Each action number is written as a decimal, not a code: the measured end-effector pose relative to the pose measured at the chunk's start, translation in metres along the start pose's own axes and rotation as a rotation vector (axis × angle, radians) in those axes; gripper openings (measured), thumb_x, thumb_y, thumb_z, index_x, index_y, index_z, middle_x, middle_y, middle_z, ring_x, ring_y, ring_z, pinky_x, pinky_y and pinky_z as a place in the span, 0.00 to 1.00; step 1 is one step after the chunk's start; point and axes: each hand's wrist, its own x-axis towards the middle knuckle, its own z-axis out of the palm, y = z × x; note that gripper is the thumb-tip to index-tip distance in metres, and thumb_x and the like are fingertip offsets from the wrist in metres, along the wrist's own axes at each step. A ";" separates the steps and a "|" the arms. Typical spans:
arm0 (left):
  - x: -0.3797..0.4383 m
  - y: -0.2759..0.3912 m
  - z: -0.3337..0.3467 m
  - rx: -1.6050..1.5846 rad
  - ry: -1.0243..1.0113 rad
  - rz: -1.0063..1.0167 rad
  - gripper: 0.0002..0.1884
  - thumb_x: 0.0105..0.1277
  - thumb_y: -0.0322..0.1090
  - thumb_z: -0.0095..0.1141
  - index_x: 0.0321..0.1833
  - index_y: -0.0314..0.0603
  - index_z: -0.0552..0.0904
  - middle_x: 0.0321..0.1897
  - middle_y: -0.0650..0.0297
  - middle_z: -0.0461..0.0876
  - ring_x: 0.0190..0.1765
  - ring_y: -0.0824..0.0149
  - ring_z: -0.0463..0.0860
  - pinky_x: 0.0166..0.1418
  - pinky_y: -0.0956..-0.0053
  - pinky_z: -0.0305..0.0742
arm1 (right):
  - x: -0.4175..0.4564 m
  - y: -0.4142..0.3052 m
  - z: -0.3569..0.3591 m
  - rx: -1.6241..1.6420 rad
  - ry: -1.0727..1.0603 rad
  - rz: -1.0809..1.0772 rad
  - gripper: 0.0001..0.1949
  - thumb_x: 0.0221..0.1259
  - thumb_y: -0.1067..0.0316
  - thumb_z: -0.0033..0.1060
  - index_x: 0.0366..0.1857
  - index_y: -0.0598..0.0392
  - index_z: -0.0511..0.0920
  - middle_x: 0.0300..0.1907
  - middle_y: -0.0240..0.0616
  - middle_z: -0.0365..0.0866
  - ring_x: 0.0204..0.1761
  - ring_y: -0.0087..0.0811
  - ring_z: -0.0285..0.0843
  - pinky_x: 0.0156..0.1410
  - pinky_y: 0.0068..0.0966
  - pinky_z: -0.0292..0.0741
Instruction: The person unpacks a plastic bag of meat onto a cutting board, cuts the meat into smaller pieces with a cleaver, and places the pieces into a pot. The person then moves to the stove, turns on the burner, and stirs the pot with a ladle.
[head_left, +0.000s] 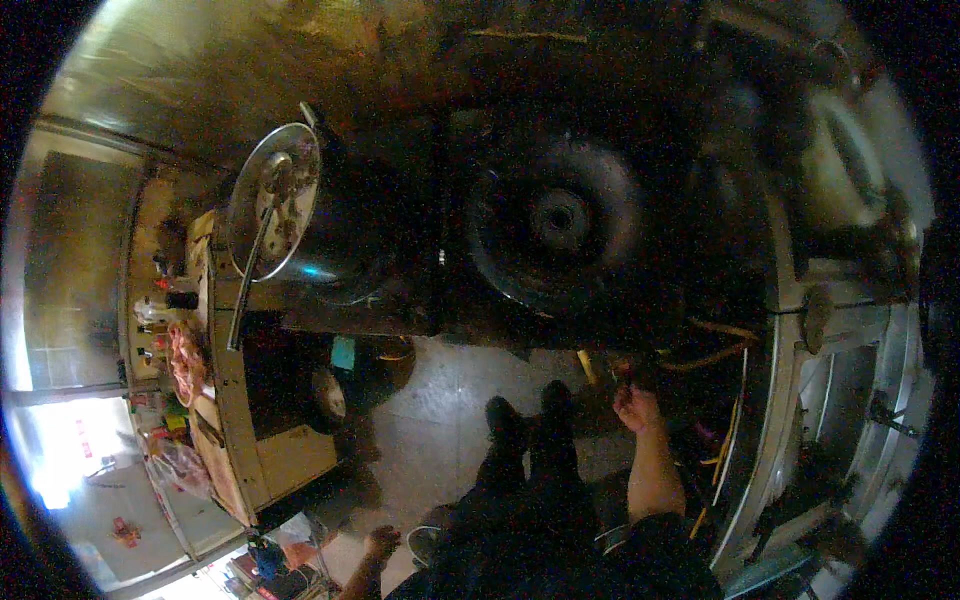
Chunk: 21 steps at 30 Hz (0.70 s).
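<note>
My right hand (636, 405) is at the dark front edge of a stove, its fingertips up against small parts below the edge. Shadow hides whether it grips one of them. A yellow piece (586, 367) sticks out just left of those fingers. My left hand (382, 544) hangs low beside my body over the floor, away from any tool, with its fingers curled and blurred. Before me lies a round burner bowl (622, 202) with a central burner head (559, 217). To its left, a round metal pan (292, 217) holds a ladle (251, 277), whose handle extends over the rim.
A counter (247, 450) at left bears raw-looking meat (186, 360), bottles (146, 351) and a plastic bag (180, 465). Yellow hoses (724, 450) run at right, beside a metal sink (817, 405). A round metal vessel (328, 394) sits under the counter. Tiled floor (442, 390) surrounds my feet.
</note>
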 end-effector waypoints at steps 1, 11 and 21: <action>0.009 -0.010 -0.005 0.152 -0.026 -0.113 0.19 0.67 0.40 0.41 0.54 0.35 0.74 0.49 0.54 0.79 0.48 0.59 0.80 0.44 0.68 0.78 | -0.002 0.003 -0.004 -0.024 0.032 -0.062 0.08 0.58 0.65 0.57 0.36 0.56 0.74 0.31 0.37 0.74 0.33 0.36 0.73 0.39 0.34 0.74; 0.010 0.048 -0.069 0.696 0.147 0.225 0.16 0.68 0.37 0.44 0.52 0.35 0.75 0.45 0.55 0.80 0.44 0.62 0.80 0.42 0.72 0.75 | 0.021 0.033 0.008 -0.698 0.276 -0.651 0.12 0.61 0.63 0.59 0.45 0.52 0.73 0.36 0.35 0.76 0.36 0.29 0.73 0.42 0.29 0.73; 0.031 0.169 -0.100 -0.491 0.108 -0.294 0.18 0.67 0.46 0.45 0.45 0.37 0.77 0.40 0.56 0.80 0.37 0.60 0.78 0.38 0.66 0.74 | 0.090 0.019 -0.045 -1.719 0.441 -1.058 0.12 0.61 0.56 0.59 0.39 0.53 0.76 0.35 0.31 0.77 0.34 0.27 0.73 0.39 0.27 0.72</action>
